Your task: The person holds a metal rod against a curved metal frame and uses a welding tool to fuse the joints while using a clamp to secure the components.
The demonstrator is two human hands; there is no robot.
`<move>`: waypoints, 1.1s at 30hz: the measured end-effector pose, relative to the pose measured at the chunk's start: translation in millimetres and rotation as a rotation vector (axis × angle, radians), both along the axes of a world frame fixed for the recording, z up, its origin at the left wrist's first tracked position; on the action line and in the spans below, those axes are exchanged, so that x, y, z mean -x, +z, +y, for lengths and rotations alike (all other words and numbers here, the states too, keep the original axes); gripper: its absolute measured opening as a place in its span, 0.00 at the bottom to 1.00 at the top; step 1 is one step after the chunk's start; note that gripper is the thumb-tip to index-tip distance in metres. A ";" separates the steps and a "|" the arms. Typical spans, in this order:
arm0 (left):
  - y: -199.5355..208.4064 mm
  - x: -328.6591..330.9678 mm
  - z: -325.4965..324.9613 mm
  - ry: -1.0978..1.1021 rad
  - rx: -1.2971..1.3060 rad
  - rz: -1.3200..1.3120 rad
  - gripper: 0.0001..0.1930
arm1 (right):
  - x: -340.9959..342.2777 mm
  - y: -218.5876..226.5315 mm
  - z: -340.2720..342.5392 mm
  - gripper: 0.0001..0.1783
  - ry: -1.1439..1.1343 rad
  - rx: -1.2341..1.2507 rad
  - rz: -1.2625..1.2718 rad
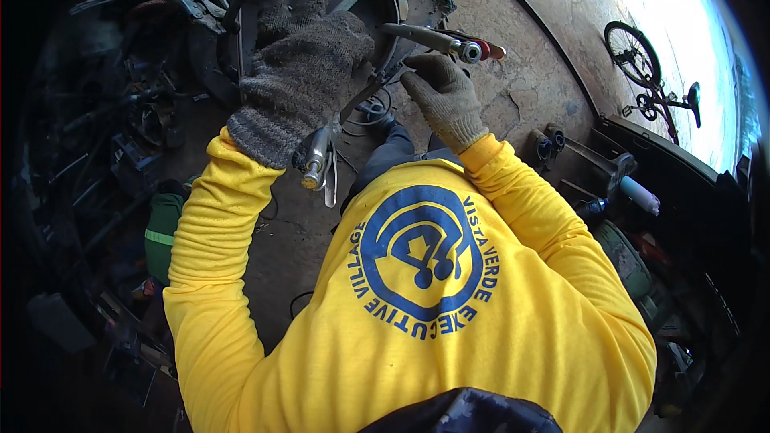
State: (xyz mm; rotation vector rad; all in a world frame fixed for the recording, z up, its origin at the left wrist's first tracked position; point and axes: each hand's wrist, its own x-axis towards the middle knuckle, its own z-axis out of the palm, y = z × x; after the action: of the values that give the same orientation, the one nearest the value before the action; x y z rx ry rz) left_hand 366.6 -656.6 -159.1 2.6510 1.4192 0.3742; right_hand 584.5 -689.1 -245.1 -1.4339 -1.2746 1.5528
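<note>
My left hand, in a dark grey knitted glove, lies over metal parts at the upper left of centre, its fingers stretched and apart. Beside its wrist, locking pliers hang from a curved metal strip. My right hand, in a lighter knitted glove, is right of that strip with thumb and forefinger bent and a gap between them. Just above it juts a grey metal handle with a round chrome screw end and a red piece. Whether the right fingertips touch the strip I cannot tell.
Several pliers and other tools lie at the upper left. Dark metal clutter fills the left side, near a green bag. A bicycle stands at the far right, beyond a dark bench with a light blue cylinder.
</note>
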 end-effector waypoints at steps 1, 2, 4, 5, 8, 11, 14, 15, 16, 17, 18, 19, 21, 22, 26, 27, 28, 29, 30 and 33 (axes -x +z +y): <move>0.5 0.3 0.2 0.001 0.009 -0.009 0.11 | -0.9 0.3 0.4 0.16 -0.002 -0.001 -0.019; 1.4 0.5 0.1 0.002 0.018 -0.017 0.11 | -1.9 -0.3 0.3 0.16 -0.002 -0.009 -0.026; -4.8 -0.1 -3.1 0.041 0.049 -0.017 0.12 | -3.7 -4.3 -0.2 0.16 -0.003 -0.025 -0.041; -7.7 -0.8 -3.5 0.058 0.065 -0.019 0.12 | -4.0 -6.1 -1.0 0.16 -0.018 -0.031 -0.016; -8.5 5.9 0.9 0.006 0.034 0.020 0.13 | -3.5 -10.5 -3.0 0.17 -0.050 -0.040 0.034; -2.6 0.6 1.4 0.040 0.092 0.026 0.13 | -3.3 -14.1 -3.5 0.16 -0.054 -0.052 0.041; 4.4 -1.2 1.0 0.022 0.107 0.034 0.11 | -3.2 -14.8 -3.4 0.16 -0.056 -0.087 0.052; 4.6 -1.8 0.8 0.030 0.107 0.022 0.11 | -3.0 -12.2 -3.1 0.16 -0.059 -0.085 0.054; 3.6 -2.3 0.2 0.039 0.108 0.010 0.10 | -2.7 -10.8 -3.0 0.16 -0.061 -0.082 0.056; 3.6 -2.6 -0.2 0.048 0.109 -0.002 0.09 | -2.0 -11.1 -3.4 0.15 -0.058 -0.103 0.041; 4.7 -3.0 0.0 0.048 0.123 0.008 0.09 | -1.2 -11.6 -3.7 0.15 -0.054 -0.125 0.025; 5.9 -3.3 0.2 0.049 0.137 0.017 0.09 | 0.0 -12.4 -4.0 0.14 -0.049 -0.147 0.010; 8.0 -4.6 1.6 0.041 0.155 0.025 0.09 | 3.2 -19.4 -4.5 0.14 -0.019 -0.278 0.009; 9.6 -5.1 2.5 0.034 0.158 0.025 0.10 | 4.4 -21.8 -4.3 0.13 -0.004 -0.345 0.008; 7.2 -3.0 0.7 0.048 0.130 0.042 0.11 | 9.4 -5.2 6.7 0.13 0.194 -0.541 -0.297; 6.8 -3.1 1.1 0.058 0.167 0.038 0.11 | 11.6 -1.6 9.7 0.13 0.227 -0.588 -0.363; 6.1 -3.1 2.2 0.068 0.203 0.035 0.11 | 13.8 0.2 11.4 0.14 0.261 -0.636 -0.429; 6.2 -2.4 2.6 0.081 0.239 0.033 0.11 | 16.5 0.6 12.3 0.13 0.264 -0.690 -0.458; 6.1 -2.2 2.0 0.063 0.200 0.034 0.11 | 19.2 1.0 13.2 0.13 0.266 -0.744 -0.487; 8.7 1.8 -0.2 0.014 0.070 0.058 0.13 | 24.2 2.6 13.4 0.11 0.269 -0.719 -0.525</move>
State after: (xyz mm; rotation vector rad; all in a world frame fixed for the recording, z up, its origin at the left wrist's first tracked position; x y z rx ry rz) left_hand 364.7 -656.9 -150.4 2.6175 1.4400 0.2459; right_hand 560.3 -675.7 -242.4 -1.2370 -2.1299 0.7109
